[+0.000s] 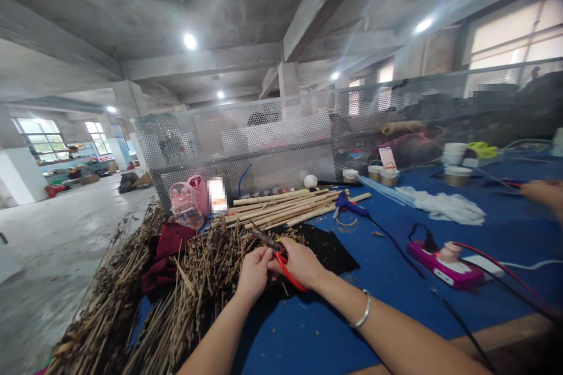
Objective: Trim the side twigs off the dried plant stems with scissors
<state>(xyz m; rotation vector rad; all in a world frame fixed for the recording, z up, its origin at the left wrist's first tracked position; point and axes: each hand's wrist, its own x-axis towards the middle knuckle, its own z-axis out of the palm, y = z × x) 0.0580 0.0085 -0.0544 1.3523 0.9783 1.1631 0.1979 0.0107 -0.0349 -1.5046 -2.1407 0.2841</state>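
My right hand [302, 265] is closed around red-handled scissors [288, 274], whose dark blades point up and to the left. Close beside it, my left hand [254, 272] is pinched shut with its fingertips near the scissors; whatever lies between them is too small to make out. Just left of and beyond both hands spreads a heap of dried brown plant stems [211, 263]. A black cloth [332, 249] lies on the blue table under and past my right hand.
Wooden sticks [303, 208] lie beyond my hands, with a blue glue gun [349, 205] at their right. A purple power strip [444, 266] trails cables at right. Pink bottle [187, 205] and perforated metal partition [272, 129] stand behind. Another person's hand [543, 193] is at far right.
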